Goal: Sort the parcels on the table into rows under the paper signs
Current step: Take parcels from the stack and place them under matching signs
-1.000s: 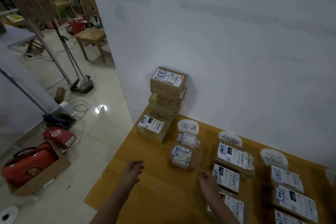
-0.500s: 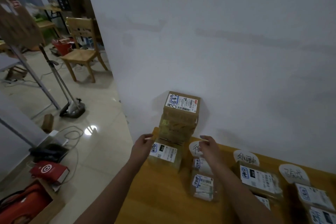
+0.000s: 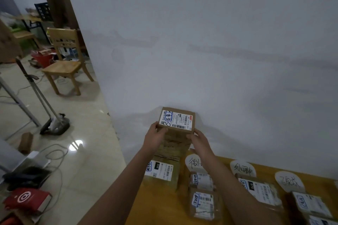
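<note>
The top box [image 3: 175, 121] sits at the centre of the frame, crowning a stack [image 3: 172, 145] of cartons at the table's far left corner, hard against the white wall [image 3: 219, 51]. Its printed label faces up, with blue and black handwriting on it. The left hand [image 3: 155, 138] clasps its left lower edge, fingers curled onto the front face; the right hand [image 3: 198, 139] clasps the right lower corner the same way. Both are gripping the box, which does not yet look lifted clear of the carton beneath.

Just below the stack, a flat parcel [image 3: 161, 170] lies on the table [image 3: 159, 210]. To the right run three rounded paper signs [image 3: 193, 162] with handwriting, each heading a row of labelled parcels toward the lower right; the left sign is partly covered by the right forearm.

Risks, as I judge them: the stack looks narrow and its lower cartons a little skewed, so dragging the box forward instead of lifting it could tip them off the table's left edge onto the tiled floor [image 3: 82, 151], where cables and a red bag [image 3: 25, 200] lie. The grip is only on the lower edge, so a heavy box could pivot and slip. The handwriting is too small to read here, so a wrong row is possible.
</note>
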